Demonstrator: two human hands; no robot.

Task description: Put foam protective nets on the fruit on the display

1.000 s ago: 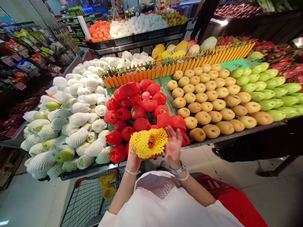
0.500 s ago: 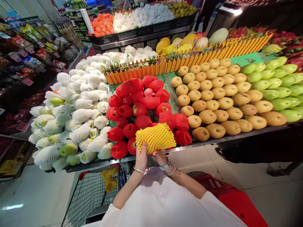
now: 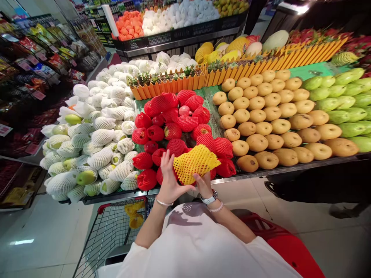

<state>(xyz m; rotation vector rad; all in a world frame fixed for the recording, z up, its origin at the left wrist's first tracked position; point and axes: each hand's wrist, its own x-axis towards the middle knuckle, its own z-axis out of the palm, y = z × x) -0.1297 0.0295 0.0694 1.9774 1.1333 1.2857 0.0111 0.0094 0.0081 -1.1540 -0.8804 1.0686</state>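
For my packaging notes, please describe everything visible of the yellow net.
The yellow net looks like foam mesh with diamond-shaped holes, roughly tubular, tilted with its right end higher in view. The right hand grips its near side; the left hand is open by its left end, contact unclear. Red-netted fruits lie behind it. Anything inside is unclear.

Yellow foam net sleeve, open diamond mesh, bulging, ragged at the edges. Right hand is gripping it from below at the near side, thumb pressing on the mesh. Sleeve is lying crosswise above that grip, tilting slightly, its right end sitting higher. Left end is sticking out past the grip, ending just beside the spread left hand; contact there is staying unclear. Mesh is hiding any contents.
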